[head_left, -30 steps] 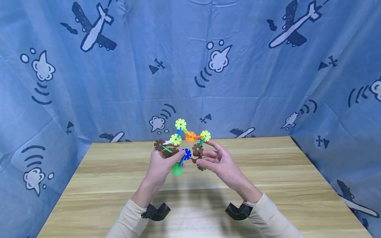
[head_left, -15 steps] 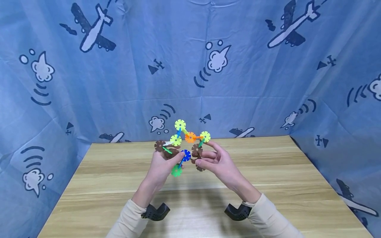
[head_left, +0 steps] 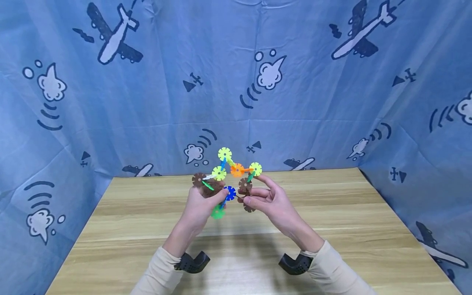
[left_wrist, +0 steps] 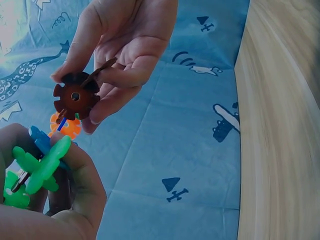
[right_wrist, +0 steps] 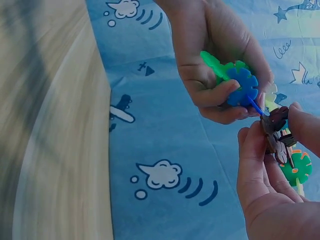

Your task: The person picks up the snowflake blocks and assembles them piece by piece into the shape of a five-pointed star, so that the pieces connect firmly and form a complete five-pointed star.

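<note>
Notched plastic snowflake discs, slotted together into a loop, are held up above the table between both hands. My left hand pinches a blue disc under the thumb; a bright green disc hangs below it. With thumb and fingers, my right hand grips brown discs on the loop's right side. Along the top run yellow-green discs and an orange disc. Another brown disc sits at the left. In the right wrist view, the blue disc meets the brown discs edge to edge. Fingers hide some of the discs.
A wood-grain table lies under the hands. Blue curtain cloth printed with planes and clouds stands behind it and at both sides. Each wrist carries a black mount.
Both hands keep the same grips. The upper part of the disc loop has shifted very slightly to the right.
</note>
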